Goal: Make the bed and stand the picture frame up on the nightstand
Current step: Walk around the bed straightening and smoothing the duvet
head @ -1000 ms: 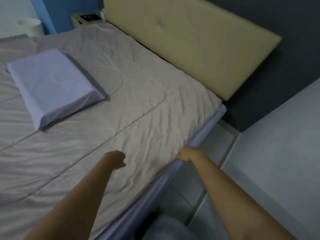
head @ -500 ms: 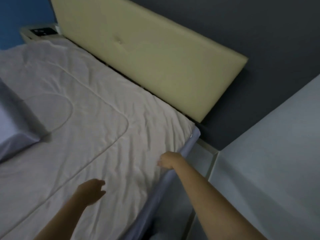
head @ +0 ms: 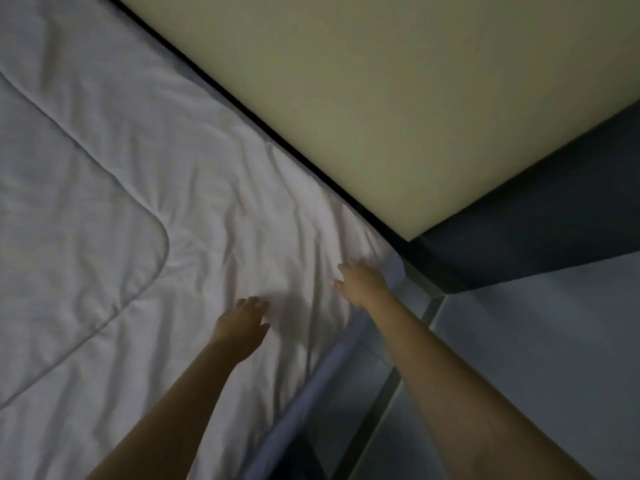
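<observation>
A pale quilted blanket point(head: 145, 209) covers the bed, with creases near its head-end corner. My left hand point(head: 242, 323) lies flat on the blanket, fingers spread, a little in from the bed's side edge. My right hand point(head: 362, 280) rests open on the blanket close to the corner by the headboard, fingers apart and holding nothing. A lilac sheet point(head: 311, 393) shows along the mattress side below the blanket. The pillow, the nightstand and the picture frame are out of view.
A cream padded headboard point(head: 381, 98) runs diagonally across the top. Behind it is a dark grey wall point(head: 554, 209). A pale wall or panel point(head: 554, 341) stands close to the bed's right side, leaving a narrow gap of floor point(head: 374, 403).
The view has swung toward the head-end corner, so the pillow and nightstand have left it. Both hands moved up toward the corner; my right hand let go of the blanket edge and opened.
</observation>
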{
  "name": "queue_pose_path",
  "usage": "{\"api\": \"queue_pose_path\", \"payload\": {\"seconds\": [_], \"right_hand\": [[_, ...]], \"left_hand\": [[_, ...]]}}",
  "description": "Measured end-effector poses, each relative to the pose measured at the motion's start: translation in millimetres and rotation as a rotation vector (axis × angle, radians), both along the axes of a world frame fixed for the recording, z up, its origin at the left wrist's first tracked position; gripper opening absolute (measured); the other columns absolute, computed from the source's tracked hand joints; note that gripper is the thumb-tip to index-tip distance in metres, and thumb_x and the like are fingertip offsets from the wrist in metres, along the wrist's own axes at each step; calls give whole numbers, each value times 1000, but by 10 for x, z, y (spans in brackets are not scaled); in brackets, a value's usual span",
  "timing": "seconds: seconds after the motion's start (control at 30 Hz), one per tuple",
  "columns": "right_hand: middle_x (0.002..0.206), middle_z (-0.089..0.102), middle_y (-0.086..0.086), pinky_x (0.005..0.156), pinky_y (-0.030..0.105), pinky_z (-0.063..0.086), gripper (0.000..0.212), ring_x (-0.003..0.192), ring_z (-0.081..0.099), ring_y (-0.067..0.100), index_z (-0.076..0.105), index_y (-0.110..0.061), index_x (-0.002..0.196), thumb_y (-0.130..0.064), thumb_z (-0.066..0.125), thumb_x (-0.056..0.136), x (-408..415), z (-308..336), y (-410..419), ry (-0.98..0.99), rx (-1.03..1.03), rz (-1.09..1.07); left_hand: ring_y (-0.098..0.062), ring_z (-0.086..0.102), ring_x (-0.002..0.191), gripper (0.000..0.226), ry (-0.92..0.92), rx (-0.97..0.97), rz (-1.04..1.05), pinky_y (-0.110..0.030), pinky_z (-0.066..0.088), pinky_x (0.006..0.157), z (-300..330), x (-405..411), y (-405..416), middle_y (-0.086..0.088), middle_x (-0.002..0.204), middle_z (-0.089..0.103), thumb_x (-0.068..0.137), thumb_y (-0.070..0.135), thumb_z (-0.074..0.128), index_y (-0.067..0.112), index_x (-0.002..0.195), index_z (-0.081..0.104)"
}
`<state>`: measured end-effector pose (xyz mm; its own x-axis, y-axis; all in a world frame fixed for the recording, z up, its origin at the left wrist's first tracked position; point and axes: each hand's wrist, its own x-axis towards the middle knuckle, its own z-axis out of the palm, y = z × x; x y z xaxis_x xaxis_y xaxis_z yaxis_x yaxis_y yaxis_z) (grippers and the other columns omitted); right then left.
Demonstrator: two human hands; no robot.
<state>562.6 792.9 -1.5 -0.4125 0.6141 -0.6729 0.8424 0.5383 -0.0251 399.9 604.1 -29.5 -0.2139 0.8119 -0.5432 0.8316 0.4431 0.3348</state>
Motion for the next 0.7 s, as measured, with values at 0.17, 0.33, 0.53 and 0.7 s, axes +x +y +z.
{"api": "queue_pose_path", "payload": {"seconds": [0.17,0.33,0.53,0.7], "right_hand": [[160,-17,6,111,64,-11,74,146,-19,37,-4,-31,153,-63,28,93,-33,-806,332,93,281,-124],[162,-1,10,120,52,0,77,149,-4,31,8,-15,154,-56,3,89,-9,-1397,314,245,356,-157],[157,23,18,121,43,11,80,146,21,31,30,3,146,-52,-1,97,60,-1337,462,426,370,-121],[157,23,16,122,42,9,78,147,20,29,29,1,147,-53,1,98,453,-1321,564,330,371,-81]], "left_hand": [[-35,6,150,80,153,158,-90,-52,10,119,-786,-32,186,-7,163,4,87,67,37,29,154,15],[-42,25,144,59,304,224,-116,-60,19,111,-1261,85,180,-13,157,31,98,54,10,32,147,35],[-36,25,145,52,268,442,-117,-63,20,112,-1152,149,260,-4,155,37,102,44,10,31,146,35],[-32,3,151,52,253,387,-199,-63,9,114,-1219,412,440,-1,157,34,103,44,8,31,148,31]]}}
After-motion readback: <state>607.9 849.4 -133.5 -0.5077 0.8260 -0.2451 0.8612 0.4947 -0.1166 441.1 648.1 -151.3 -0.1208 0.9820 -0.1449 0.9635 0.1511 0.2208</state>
